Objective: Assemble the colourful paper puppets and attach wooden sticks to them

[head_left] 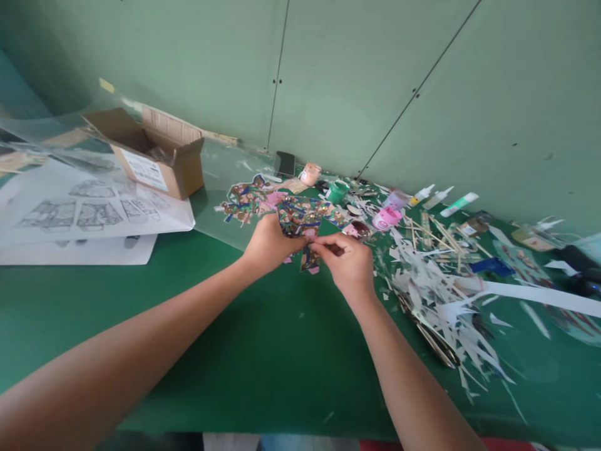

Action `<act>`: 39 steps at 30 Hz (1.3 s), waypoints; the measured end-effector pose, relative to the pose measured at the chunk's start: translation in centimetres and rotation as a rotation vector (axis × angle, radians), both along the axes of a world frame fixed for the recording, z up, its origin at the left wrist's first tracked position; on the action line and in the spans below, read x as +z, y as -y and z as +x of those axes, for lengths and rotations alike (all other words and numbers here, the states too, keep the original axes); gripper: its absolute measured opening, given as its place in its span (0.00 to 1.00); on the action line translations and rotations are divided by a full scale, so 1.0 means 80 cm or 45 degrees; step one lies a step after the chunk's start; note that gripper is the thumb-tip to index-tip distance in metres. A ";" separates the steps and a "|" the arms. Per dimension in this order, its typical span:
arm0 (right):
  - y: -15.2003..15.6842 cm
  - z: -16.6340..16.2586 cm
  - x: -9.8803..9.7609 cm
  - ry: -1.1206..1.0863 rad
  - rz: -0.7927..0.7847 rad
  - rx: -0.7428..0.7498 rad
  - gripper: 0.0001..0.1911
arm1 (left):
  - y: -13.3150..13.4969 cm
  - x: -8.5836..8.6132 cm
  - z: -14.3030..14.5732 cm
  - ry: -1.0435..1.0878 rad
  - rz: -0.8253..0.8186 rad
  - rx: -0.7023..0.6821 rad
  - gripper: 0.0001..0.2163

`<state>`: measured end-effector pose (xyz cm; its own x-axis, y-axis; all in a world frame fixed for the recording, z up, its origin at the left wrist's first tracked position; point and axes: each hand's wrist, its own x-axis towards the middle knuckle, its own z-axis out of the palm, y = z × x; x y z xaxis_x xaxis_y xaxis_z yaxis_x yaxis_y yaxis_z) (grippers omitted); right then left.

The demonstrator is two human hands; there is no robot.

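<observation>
Both my hands meet over the middle of the green table [263,351]. My left hand [268,244] is closed on a colourful printed paper cutout [300,219], holding it just above the table. My right hand [346,260] pinches the lower edge of the same cutout, fingers curled together. A second colourful cutout [246,199] lies flat on a clear plastic sheet [220,181] just beyond my left hand.
An open cardboard box [157,156] and white sheets with line drawings [89,210] lie at the left. Small paint pots [387,218], glue tubes [457,203], wooden sticks and a heap of white paper scraps [441,294] with scissors [432,335] fill the right. A green wall stands behind.
</observation>
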<state>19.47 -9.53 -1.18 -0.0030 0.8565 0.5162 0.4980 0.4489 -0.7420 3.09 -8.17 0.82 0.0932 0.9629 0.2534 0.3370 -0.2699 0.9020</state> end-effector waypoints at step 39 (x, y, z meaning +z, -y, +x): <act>0.000 0.003 -0.001 -0.157 0.113 0.079 0.05 | -0.002 -0.010 -0.008 0.248 0.136 -0.309 0.06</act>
<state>19.72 -9.55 -1.28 0.0136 0.8078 0.5892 0.3747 0.5422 -0.7521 2.44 -8.00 0.02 0.2565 0.8855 0.3875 0.0754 -0.4180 0.9053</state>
